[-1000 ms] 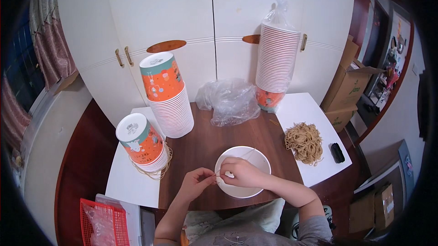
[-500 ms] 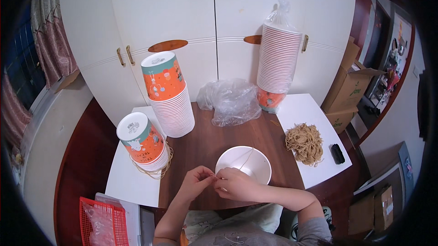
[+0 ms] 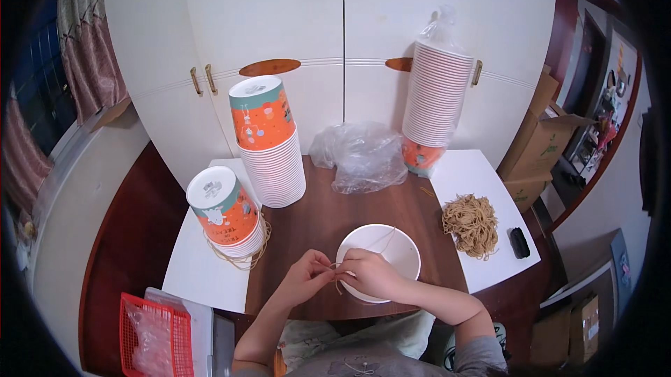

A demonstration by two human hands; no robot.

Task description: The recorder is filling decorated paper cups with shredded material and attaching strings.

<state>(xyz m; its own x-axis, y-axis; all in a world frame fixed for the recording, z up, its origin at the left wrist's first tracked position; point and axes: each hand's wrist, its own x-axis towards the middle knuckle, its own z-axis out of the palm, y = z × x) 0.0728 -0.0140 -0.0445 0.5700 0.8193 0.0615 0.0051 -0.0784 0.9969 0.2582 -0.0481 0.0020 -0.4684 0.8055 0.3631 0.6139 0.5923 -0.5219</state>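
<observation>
A white paper bucket [image 3: 407, 255] with its open mouth toward me stands on the brown tabletop by my right hand. A thin tan cord [image 3: 388, 238] runs across its inside, and a loop of it shows between my hands at the bucket's near left edge. My left hand [image 3: 307, 278] pinches the cord with thumb and fingertips. My right hand [image 3: 370, 272] lies across the bucket's left rim, its fingers closed on the cord too; the fingertips are partly hidden. A tangled pile of tan cords [image 3: 470, 227] lies to the right.
Upside-down orange and white buckets stand in a tall stack [image 3: 269, 146] and a shorter stack [image 3: 227, 213] with cords around its base. A bagged stack [image 3: 437, 97], a crumpled plastic bag [image 3: 363, 157] and a small black object [image 3: 518, 243] are also on the table. A red basket [image 3: 155, 335] is lower left.
My hands have drawn slightly apart, and a loop of cord now shows between them. The whole view has shifted a little; the bucket stays beside my right hand.
</observation>
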